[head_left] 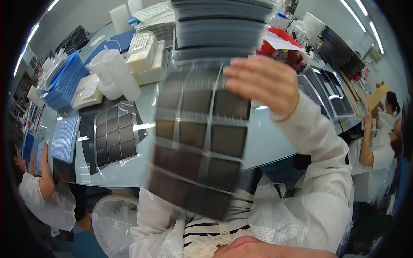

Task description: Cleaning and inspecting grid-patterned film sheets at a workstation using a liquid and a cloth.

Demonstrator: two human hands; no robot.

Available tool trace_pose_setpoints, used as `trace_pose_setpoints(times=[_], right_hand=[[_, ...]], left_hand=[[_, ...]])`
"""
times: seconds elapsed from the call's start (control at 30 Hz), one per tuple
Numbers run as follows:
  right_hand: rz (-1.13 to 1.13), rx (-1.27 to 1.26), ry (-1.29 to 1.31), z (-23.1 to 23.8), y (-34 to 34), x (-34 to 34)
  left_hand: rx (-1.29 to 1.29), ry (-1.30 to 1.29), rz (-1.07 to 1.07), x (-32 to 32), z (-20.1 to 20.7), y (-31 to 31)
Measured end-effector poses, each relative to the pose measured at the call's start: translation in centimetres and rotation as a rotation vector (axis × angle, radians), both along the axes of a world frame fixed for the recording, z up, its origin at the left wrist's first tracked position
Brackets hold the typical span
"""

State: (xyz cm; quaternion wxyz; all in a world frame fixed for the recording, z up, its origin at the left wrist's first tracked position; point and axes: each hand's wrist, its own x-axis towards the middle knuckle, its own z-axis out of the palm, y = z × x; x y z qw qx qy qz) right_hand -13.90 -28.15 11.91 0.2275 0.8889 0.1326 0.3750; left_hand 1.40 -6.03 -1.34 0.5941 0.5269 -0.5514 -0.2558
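Tall grey-black layered stack (221, 32); dark gridded plastic sheet (192, 135) on its near side.
R bare hand (264, 87) nr stack, fingers almost straight at sheet's upper-right edge; can't tell if gripping. L hand hidden, grip unknown.

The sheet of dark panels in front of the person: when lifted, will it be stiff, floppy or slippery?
The panelled sheet probably flexes a little without going limp: it looks nearly flat near the right hand, though blur makes this unsure. It may bend most along its pale strips. It could be slippery, as a similar sheet on the table looks glossy.
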Motion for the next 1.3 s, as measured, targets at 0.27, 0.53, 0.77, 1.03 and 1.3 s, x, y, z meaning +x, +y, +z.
trace_pose_setpoints(times=[0.27,0.53,0.77,1.03,1.3], right_hand=[[-0.116,0.203,0.007,-7.2,2.8,-4.5],[-0.200,1.730,-0.231,-11.2,4.6,-7.2],[-0.058,2.011,0.001,-12.8,6.1,-8.4],[-0.165,2.112,-0.163,-12.1,6.1,-9.1],[-0.196,2.005,-0.196,-12.0,6.0,-9.7]], left_hand=[[0.179,0.849,-0.200,0.4,-2.8,1.9],[0.105,0.586,0.124,-0.6,-2.1,1.8],[0.130,0.442,0.175,-1.3,-1.9,1.5],[0.318,0.182,0.291,-1.3,-1.0,1.5],[0.253,0.026,0.266,-1.5,-0.4,1.2]])
